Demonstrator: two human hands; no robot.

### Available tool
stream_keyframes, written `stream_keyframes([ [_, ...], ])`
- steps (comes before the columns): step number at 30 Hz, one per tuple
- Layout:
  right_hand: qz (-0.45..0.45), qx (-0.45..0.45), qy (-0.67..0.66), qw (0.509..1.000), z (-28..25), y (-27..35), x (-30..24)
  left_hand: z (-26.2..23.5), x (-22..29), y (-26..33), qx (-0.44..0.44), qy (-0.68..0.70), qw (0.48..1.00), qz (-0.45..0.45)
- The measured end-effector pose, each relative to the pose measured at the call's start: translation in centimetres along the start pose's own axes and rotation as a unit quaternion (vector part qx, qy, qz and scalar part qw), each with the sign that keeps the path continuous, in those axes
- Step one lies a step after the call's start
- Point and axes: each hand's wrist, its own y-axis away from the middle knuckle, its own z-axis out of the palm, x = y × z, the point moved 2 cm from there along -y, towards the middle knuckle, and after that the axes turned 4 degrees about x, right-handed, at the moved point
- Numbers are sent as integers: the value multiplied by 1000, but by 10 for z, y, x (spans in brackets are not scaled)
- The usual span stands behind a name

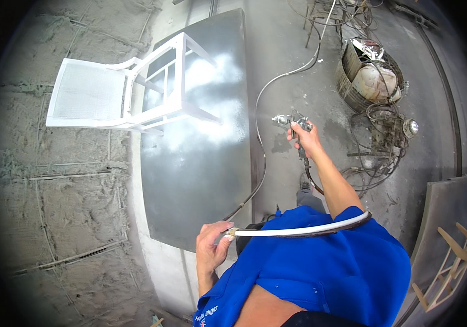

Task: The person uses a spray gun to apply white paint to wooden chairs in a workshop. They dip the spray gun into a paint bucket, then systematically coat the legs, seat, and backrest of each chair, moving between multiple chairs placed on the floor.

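Blue shirt (320,256) first, closest of all, with a white hose (298,230) bowed across its front. Beyond it lies a dark grey board (200,191), glossy and clouded with white toward its far end. Grey concrete floor (274,38) runs along the board's right edge; past the left edge spreads a rough, crusted grey surface (81,207). Off to the right sit a woven basket (345,82) stuffed with bundles, tangled dark hoses, and a pale wooden frame (451,261) by a grey panel.

Out over the floor, near the board's right edge, the right hand (305,139) has its fingers wrapped round a spray gun (304,123); whether the trigger is squeezed I can't tell. The gun's silver front points left toward the board, its body lying crosswise, its grip running back to the person. The left hand (211,248), by the board's near right corner, pinches the white hose at its joint. On the board's far half a white chair (157,114) lies crosswise, legs rightward, mesh panel jutting past the left edge.
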Motion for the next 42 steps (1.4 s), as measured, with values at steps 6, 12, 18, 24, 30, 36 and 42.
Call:
stream_keyframes([
  [6, -106, -142, 178, 968, 38, -19, -40, 17, 12, -29, 11, 11, 999, -48],
  [12, -260, -110, 194, 939, 135, -62, -86, 22, 1, -52, 98, 81, 990, -58],
  [18, -247, 42, 73, 965, 186, -177, -160, 14, -23, -85, 257, 139, 953, -76],
  [24, -136, 167, 128, 968, 164, -275, -138, 17, -39, -136, 254, 193, 936, -148],
  [30, 16, -23, 96, 995, 83, -284, -118, 13, -45, -208, 78, 147, 968, -187],
  [36, 5, -165, 13, 986, -31, -319, -169, 67, -30, -338, -94, 194, 964, -153],
  [42, 117, -252, -141, 950, -116, -381, -212, 145, -25, -485, -184, -35, 940, -285],
])
